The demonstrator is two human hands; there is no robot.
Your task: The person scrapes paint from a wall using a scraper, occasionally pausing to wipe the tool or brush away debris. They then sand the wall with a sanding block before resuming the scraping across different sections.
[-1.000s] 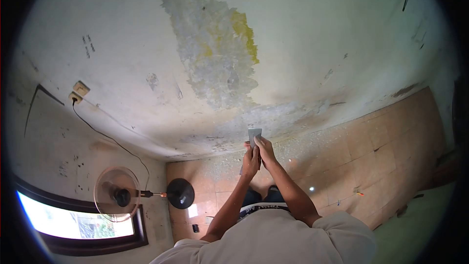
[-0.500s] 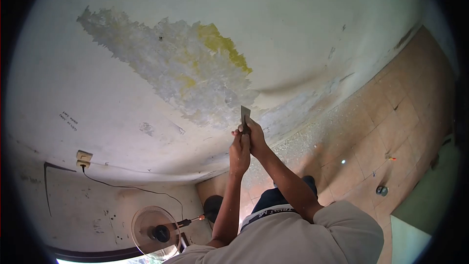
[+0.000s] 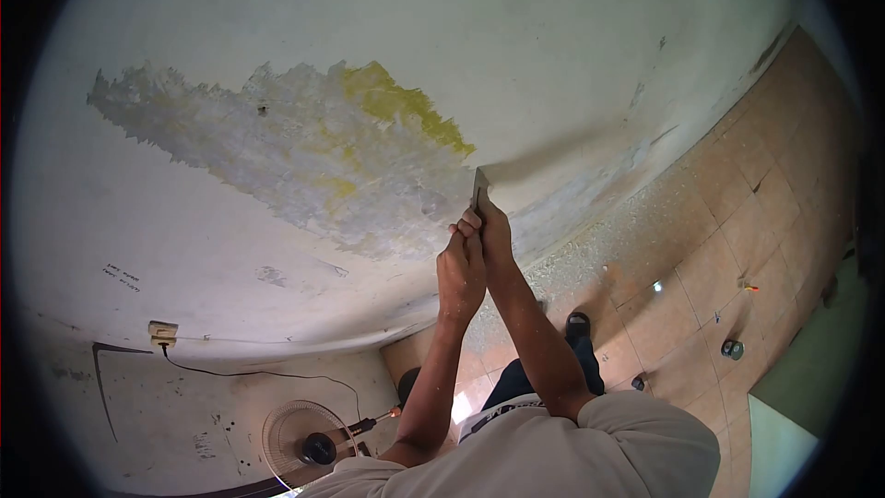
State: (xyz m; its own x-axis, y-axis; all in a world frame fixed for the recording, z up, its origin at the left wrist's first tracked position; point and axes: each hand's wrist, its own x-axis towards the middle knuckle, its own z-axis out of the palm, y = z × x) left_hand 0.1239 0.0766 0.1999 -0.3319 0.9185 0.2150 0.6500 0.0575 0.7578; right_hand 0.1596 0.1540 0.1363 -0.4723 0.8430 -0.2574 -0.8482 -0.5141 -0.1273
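A scraper (image 3: 479, 183) with a flat metal blade meets the white wall (image 3: 572, 55) at the lower right edge of a bare patch (image 3: 267, 143), where grey and yellow show through ragged paint. My right hand (image 3: 496, 232) is closed round the tool close below the blade. Just under it, my left hand (image 3: 460, 275) is also closed, its fingers up against the handle and the right hand. Most of the handle is hidden by the two hands.
Paint flakes (image 3: 576, 267) litter the tiled floor (image 3: 737, 184) along the wall's foot. A fan (image 3: 318, 447) stands lower left, its cord running to a wall socket (image 3: 163, 332). Small dark round objects (image 3: 732, 349) lie on the tiles at right.
Both hands have moved the scraper up and slightly right along the wall, and the blade is now turned more edge-on. The view has shifted, with the patch further left and lower.
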